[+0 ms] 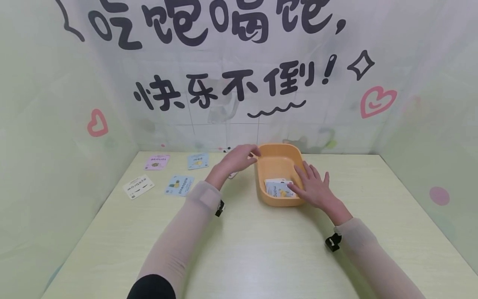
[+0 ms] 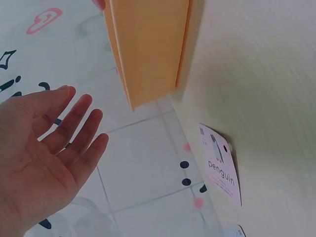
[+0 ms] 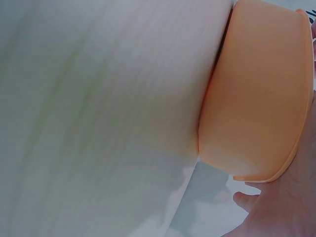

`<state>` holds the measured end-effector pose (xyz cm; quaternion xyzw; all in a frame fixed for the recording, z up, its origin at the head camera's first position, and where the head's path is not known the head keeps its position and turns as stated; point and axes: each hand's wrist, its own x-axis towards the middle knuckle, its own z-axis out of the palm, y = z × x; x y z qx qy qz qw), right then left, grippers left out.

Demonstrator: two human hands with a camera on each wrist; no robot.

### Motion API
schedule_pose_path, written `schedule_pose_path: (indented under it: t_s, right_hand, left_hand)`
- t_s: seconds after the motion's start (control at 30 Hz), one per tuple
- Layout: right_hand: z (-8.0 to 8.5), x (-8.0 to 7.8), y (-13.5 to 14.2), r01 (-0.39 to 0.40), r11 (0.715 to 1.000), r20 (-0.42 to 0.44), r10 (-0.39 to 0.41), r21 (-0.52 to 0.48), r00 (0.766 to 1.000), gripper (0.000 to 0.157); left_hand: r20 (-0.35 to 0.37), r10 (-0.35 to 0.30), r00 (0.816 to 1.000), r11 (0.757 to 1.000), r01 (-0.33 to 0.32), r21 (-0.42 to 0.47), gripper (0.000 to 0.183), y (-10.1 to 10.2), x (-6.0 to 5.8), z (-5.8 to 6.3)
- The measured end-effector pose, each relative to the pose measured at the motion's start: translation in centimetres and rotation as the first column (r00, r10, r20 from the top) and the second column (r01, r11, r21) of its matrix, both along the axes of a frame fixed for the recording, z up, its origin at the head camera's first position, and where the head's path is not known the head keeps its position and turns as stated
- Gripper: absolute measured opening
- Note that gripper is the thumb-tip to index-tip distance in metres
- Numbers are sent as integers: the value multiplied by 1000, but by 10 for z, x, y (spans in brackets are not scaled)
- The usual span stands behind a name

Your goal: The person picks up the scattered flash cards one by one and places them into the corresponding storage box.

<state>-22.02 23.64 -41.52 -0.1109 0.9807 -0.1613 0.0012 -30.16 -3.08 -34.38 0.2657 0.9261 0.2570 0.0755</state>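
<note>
An orange plastic bin (image 1: pixel 278 160) stands toward the back of the table, with several word cards (image 1: pixel 280 187) at its near end, the top one a mango card. My left hand (image 1: pixel 239 159) hovers at the bin's left rim, fingers loosely bent and nothing in them; the left wrist view shows the left palm (image 2: pixel 49 153) apart from the bin. Below it a penguin card (image 2: pixel 219 163) lies on the table, mostly hidden from the head view. My right hand (image 1: pixel 313 187) rests at the bin's right rim with fingers spread, the thumb reaching over the cards.
On the table's left side lie a tortoise card (image 1: pixel 157 162), a pear card (image 1: pixel 198 161), a pineapple card (image 1: pixel 179 185) and an eyebrow card (image 1: pixel 138 186). A printed white curtain (image 1: pixel 239 112) hangs behind the table (image 1: pixel 254 257) and along both sides.
</note>
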Motion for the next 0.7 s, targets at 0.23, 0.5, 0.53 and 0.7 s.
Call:
schedule_pose_path:
  t_s: [0.23, 0.5, 0.53, 0.7]
  right_hand:
    - [0, 1, 0, -2, 1000, -2, 2, -1, 1000, 82]
    - [2, -1, 0, -11, 1000, -9, 11, 9, 1000, 82]
    - [2, -1, 0, -10, 1000, -11, 10, 9, 1000, 82]
    - [-1, -1, 1, -9, 1000, -10, 9, 3, 1000, 81]
  left_hand:
    - [29, 73, 997, 997, -73, 4, 28, -22, -14, 2]
    - [76, 145, 986, 989, -143, -32, 30, -43, -29, -5]
    - [86, 155, 984, 988, -152, -36, 31, -45, -31, -8]
    - [114, 182, 977, 980, -171, -101, 34, -55, -36, -30]
